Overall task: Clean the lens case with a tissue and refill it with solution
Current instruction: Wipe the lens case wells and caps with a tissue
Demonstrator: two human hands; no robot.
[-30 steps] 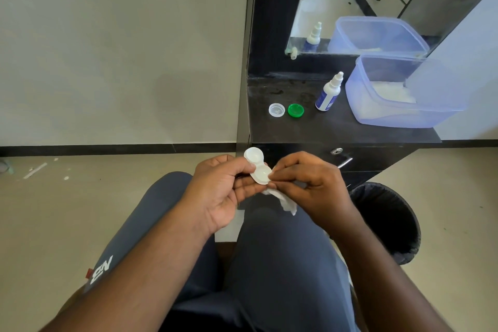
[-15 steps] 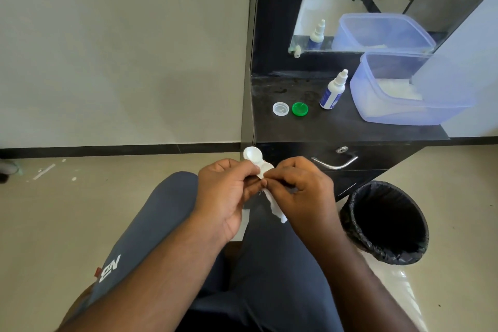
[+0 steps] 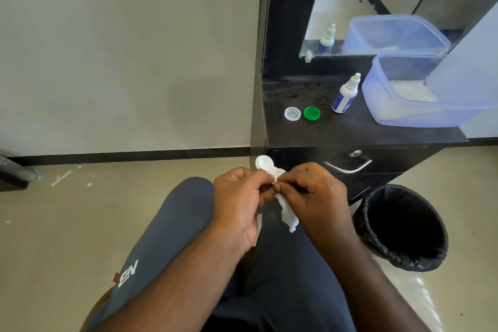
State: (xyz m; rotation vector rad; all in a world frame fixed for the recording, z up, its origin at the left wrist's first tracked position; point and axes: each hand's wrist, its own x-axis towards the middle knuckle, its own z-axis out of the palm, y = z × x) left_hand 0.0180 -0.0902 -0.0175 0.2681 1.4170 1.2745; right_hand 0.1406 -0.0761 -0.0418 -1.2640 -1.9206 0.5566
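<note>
Head view: hands (image 3: pixel 280 197) before dresser (image 3: pixel 350 135), bin (image 3: pixel 401 226) beside right knee

Open desk (image 3: pixel 350 129) front between green cap (image 3: pixel 311 113) and tub (image 3: pixel 409 113); solution bottle (image 3: pixel 345 94) stands behind, bin (image 3: pixel 401 226) blocks the lower right.

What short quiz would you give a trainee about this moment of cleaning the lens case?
1. True or false: the solution bottle is lying on its side.
2. Which hand pinches the tissue against the lens case? A) left hand B) right hand
3. Fill in: the green cap lies beside the ____ cap on the black counter.

Key: 1. False, it stands upright. 2. B; the left hand grips the case. 3. Clear.
</note>
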